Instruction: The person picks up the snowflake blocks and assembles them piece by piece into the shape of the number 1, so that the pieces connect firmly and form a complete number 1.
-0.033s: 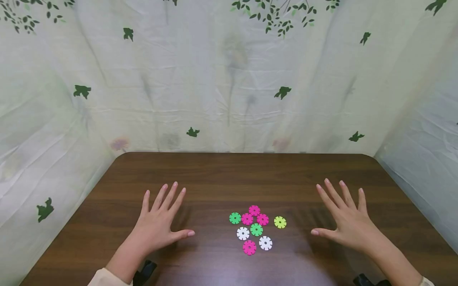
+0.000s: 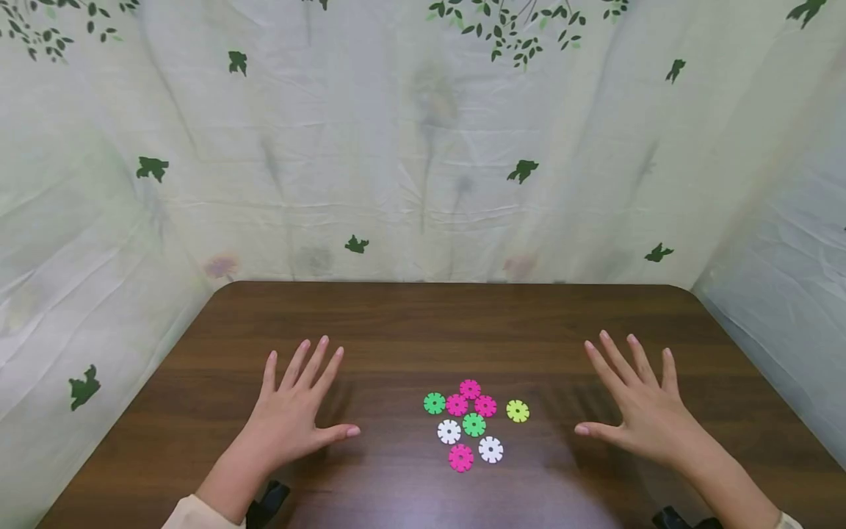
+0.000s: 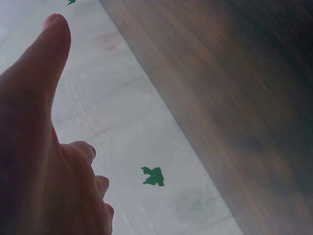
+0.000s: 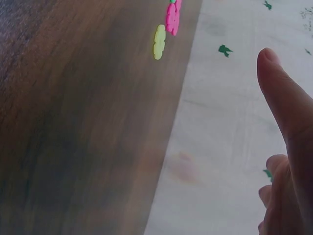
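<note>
Small notched plastic discs lie flat in a loose group on the table (image 2: 370,316). Several are pink, like the one at the front (image 2: 460,458); two are green, one at the left (image 2: 434,403) and one in the middle (image 2: 474,425). Two white discs, one left (image 2: 449,432) and one right (image 2: 491,450), lie near the front. A yellow disc (image 2: 518,411) sits apart on the right, also seen edge-on in the right wrist view. To the left of the group my left hand (image 2: 291,419) spreads its fingers, touching no disc. My right hand (image 2: 644,415) is likewise spread, to the right.
A pale curtain (image 2: 396,147) printed with green leaves and birds hangs behind the table and along both sides. Dark straps show at the left wrist (image 2: 267,503) and the right wrist (image 2: 674,518).
</note>
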Demonstrator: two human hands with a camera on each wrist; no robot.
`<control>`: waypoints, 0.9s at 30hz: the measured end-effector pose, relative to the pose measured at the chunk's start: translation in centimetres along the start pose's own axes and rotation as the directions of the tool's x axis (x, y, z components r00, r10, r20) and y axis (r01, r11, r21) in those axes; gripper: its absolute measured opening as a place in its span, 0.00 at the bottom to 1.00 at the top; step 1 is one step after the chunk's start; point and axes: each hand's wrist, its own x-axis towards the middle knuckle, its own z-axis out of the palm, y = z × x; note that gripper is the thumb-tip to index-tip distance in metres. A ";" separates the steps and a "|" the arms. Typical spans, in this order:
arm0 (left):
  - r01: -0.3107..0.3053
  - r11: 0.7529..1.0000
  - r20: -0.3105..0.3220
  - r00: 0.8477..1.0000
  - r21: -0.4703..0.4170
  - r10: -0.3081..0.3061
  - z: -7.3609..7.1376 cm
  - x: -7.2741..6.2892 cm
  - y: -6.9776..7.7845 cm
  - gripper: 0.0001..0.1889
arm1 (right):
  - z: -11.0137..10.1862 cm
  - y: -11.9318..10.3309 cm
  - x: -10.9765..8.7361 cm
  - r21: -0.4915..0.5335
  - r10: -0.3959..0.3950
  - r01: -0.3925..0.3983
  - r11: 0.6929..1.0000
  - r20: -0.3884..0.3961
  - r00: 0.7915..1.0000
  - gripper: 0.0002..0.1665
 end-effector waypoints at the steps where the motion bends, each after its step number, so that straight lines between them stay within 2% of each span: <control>1: 0.000 1.000 -0.002 1.000 0.000 0.000 0.0 0.0 0.0 0.53 | 0.0 0.0 0.0 0.001 -0.001 0.001 1.000 -0.001 1.000 0.63; 20: -0.012 1.000 -0.007 1.000 0.004 0.012 -0.2 -0.5 -0.1 0.53 | 0.0 -0.2 0.2 0.019 -0.028 0.028 0.999 -0.027 0.999 0.64; 23: -0.014 1.000 -0.015 1.000 0.009 0.014 -0.1 -0.5 -0.1 0.53 | 0.0 -0.2 0.2 0.019 -0.032 0.033 0.999 -0.030 0.999 0.64; 27: -0.034 0.999 -0.060 0.998 -0.003 0.034 0.2 -0.5 -0.2 0.53 | 0.0 -0.1 0.4 0.040 -0.046 0.048 0.998 -0.043 0.998 0.63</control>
